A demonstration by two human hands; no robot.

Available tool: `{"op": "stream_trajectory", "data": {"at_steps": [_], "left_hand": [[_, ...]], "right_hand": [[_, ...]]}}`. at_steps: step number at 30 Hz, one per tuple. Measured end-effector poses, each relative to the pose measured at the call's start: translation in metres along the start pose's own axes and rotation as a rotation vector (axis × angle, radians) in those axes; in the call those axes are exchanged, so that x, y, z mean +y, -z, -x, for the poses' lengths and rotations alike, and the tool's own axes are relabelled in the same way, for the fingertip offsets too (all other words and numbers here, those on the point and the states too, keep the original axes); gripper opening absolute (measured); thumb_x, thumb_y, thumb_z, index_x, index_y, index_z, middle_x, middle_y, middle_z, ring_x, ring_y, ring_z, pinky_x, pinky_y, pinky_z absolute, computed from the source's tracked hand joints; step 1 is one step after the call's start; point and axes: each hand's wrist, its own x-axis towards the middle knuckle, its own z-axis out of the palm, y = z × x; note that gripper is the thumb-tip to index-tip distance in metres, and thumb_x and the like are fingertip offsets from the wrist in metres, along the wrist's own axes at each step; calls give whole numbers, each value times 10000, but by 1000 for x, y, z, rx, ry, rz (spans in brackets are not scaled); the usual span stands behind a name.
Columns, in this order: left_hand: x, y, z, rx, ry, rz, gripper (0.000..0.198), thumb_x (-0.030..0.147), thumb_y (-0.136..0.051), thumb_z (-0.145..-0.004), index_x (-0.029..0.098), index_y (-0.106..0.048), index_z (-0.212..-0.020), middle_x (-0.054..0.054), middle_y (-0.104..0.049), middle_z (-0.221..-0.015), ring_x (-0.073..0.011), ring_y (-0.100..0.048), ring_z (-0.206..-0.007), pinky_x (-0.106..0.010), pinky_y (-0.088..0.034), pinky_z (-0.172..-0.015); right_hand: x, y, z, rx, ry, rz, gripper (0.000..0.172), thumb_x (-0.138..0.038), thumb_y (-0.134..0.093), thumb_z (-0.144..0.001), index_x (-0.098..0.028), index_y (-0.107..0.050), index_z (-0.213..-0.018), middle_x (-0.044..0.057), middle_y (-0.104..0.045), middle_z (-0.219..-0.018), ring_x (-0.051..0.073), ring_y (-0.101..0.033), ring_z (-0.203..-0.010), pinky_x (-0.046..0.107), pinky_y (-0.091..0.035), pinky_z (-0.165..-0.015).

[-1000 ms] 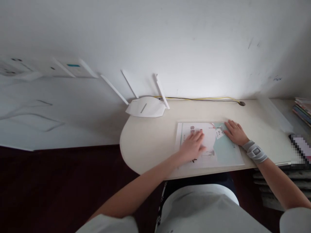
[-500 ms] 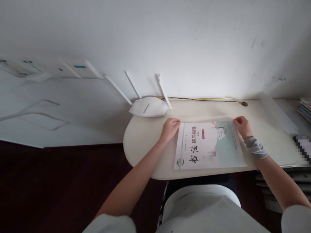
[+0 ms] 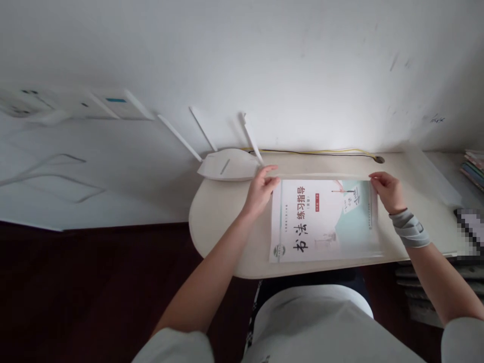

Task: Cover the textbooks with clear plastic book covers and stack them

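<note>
A white and pale green calligraphy workbook (image 3: 321,222) lies on the white desk, its cover lettering turned sideways to me. A thin translucent sheet, seemingly a clear plastic book cover (image 3: 379,246), shows past its right and far edges. At the far left corner my left hand (image 3: 260,190) has its index finger and thumb spread apart, the thumb by the corner. My right hand (image 3: 389,191), with a grey wrist wrap (image 3: 409,229), pinches the far right corner. Whether paper, plastic or both are between those fingertips is hard to tell.
A white router (image 3: 229,165) with upright antennas stands behind my left hand. Yellow and black cables run along the wall to a desk hole (image 3: 378,159). Stacked books (image 3: 473,169) sit at the right. Wall sockets (image 3: 117,106) are at the left.
My left index finger has lifted away from the thumb at the corner. My right hand has shifted right and slightly away from me, and the book's far edge sits higher.
</note>
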Motion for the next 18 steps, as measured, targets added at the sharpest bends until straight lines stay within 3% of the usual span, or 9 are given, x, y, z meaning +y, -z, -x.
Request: {"op": "stream_trajectory", "data": {"at_steps": [3,9,14,18], "left_hand": [[7,10,1,-122,-45,-35,347,389,-564,-747,203,-628,-1032,23,-533,-652,-114,-506,-595,-251,-438,-598],[13,21,-3,-235,-45,-228,340,395,-631,-688,188,-670,-955,-20,-652,-816,-167,-582,-762,-299,-449,-744],[15,21,-6,-268,-22,-311,222,388,-612,-706,179,-663,-761,-15,-668,-758,-172,-595,-746,-300,-451,-744],[12,19,-9,-233,63,-134,235,390,-631,-680,165,-640,-749,-33,-665,-792,-175,-605,-785,-300,-463,-746]], "right_hand": [[-2,9,-5,-119,-7,2,372,-454,-589,-718,-161,-654,-938,25,-616,-735,144,-542,-658,286,-457,-613],[-11,28,-14,-372,-74,64,385,-514,-689,-635,-164,-683,-795,52,-656,-782,166,-570,-732,319,-478,-705],[-8,23,-14,-470,-187,-42,407,-560,-689,-616,-165,-630,-692,12,-596,-657,135,-535,-648,284,-469,-628],[-2,14,-14,-408,-269,-272,383,-512,-709,-618,-178,-522,-648,-43,-491,-583,92,-477,-558,242,-430,-536]]}}
